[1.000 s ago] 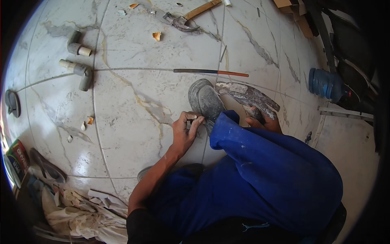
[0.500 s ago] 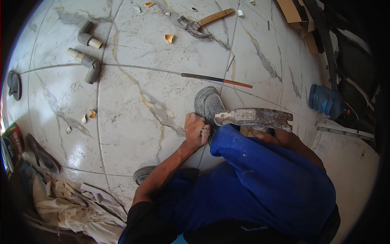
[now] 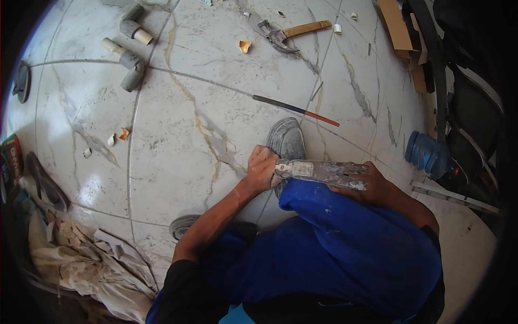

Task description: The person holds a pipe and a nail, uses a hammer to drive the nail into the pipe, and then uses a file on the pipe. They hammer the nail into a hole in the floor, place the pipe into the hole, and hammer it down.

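A person's right hand (image 3: 379,188) grips a hammer (image 3: 324,172) over the tiled floor (image 3: 172,129), its head meeting the left hand's (image 3: 261,168) curled fingers beside a dusty shoe (image 3: 286,141), with anything pinched or already struck there hidden.

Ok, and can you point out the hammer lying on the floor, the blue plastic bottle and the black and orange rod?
Hammer on the floor (image 3: 307,28): head view, on its wooden handle.
Blue plastic bottle (image 3: 422,154): head view, on its body.
Black and orange rod (image 3: 278,103): head view, on its black part.
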Demonstrator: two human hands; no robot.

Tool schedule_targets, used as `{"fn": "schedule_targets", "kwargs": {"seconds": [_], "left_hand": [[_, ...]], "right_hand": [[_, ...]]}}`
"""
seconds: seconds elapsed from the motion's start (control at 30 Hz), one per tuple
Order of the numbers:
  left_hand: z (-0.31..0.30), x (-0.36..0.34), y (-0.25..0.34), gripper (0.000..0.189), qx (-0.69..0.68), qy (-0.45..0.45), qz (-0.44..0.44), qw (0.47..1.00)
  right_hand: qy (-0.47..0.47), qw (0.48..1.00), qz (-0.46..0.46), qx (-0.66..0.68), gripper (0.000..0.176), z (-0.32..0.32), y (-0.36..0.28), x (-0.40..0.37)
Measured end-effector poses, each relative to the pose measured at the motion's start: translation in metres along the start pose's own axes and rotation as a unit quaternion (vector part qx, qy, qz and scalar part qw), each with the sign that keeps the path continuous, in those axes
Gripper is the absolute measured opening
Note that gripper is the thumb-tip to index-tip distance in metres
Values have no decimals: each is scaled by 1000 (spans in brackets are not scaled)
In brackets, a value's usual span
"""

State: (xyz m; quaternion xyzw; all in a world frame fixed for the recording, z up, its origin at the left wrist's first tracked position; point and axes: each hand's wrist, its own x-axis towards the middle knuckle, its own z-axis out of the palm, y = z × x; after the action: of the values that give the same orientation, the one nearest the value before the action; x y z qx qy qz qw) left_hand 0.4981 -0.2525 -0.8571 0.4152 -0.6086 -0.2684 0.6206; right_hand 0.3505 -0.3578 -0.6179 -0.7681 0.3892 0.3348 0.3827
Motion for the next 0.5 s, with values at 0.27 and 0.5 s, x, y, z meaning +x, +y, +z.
{"fn": "schedule_targets", "kwargs": {"seconds": [0.27, 0.5], "left_hand": [[-2, 1, -2, 19, -14, -6, 1, 1000], [-2, 5, 1, 19, 11, -4, 11, 1000]], "right_hand": [[19, 999, -48, -6, 32, 18, 14, 0], [155, 984, -87, -11, 33, 26, 33, -15]]}}
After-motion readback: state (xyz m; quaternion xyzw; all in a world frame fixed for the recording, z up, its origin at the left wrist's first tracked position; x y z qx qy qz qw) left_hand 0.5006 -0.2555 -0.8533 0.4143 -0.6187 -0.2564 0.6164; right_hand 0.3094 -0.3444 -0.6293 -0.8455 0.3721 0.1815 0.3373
